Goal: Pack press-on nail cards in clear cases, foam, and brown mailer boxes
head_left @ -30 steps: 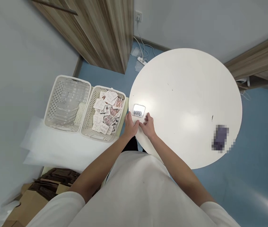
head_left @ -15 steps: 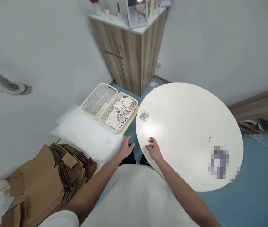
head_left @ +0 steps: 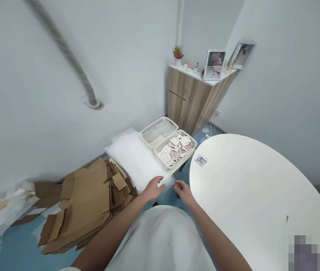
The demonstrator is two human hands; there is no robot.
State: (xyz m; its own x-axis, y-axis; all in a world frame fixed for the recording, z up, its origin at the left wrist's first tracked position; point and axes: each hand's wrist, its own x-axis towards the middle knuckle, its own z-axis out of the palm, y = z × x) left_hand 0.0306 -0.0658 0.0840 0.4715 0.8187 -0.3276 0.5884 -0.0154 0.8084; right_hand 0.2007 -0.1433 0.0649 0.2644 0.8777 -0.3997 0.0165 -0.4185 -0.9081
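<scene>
My left hand (head_left: 154, 188) is over the near right part of the white foam sheets (head_left: 141, 160), fingers apart and holding nothing. Close to its right, my right hand (head_left: 182, 191) has its thumb and fingers pinched at the corner of a sheet, beside the round white table (head_left: 241, 180). Beyond the sheets, a white basket (head_left: 195, 145) holds many small printed packets (head_left: 176, 150). Next to it a second basket (head_left: 158, 131) holds clear plastic pieces. One small clear packet (head_left: 201, 160) lies on the round table near its left edge.
Flattened brown cardboard (head_left: 86, 195) is stacked at the left, with plastic bags (head_left: 10, 212) beyond it. A wooden cabinet (head_left: 189, 98) with frames and small plants stands at the back. A pipe (head_left: 69, 52) runs down the wall.
The view has turned left and up, so the table sits further right. My right hand has moved from over the table's edge to the corner of the foam sheets; its fingers have closed.
</scene>
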